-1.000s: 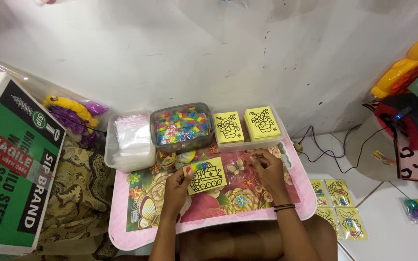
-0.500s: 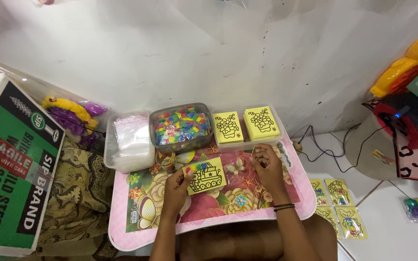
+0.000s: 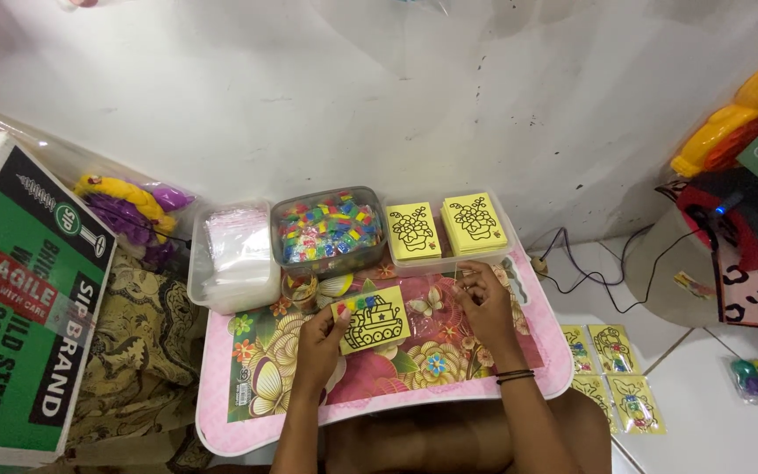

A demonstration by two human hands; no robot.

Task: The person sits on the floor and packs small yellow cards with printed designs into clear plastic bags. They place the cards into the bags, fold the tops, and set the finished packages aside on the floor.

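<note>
My left hand (image 3: 322,341) holds a yellow card with a black tank outline (image 3: 372,320) by its left edge, just above the pink floral lap table (image 3: 379,405). A few coloured bits sit along the card's top left. My right hand (image 3: 487,303) rests on the table to the card's right, fingers curled near a clear plastic sleeve; what it pinches is too small to tell. Behind the hands stand a clear tub of small colourful pieces (image 3: 328,231) and a tray with two stacks of yellow flower cards (image 3: 447,230).
A clear tub of plastic sleeves (image 3: 232,254) sits at the table's back left. A green and white cardboard box (image 3: 19,298) stands on the left. Packed yellow cards (image 3: 611,377) lie on the tiled floor to the right, near black cables (image 3: 589,272) and toys.
My right hand has shifted slightly on the table near the card stacks. The tank card stays in my left hand.
</note>
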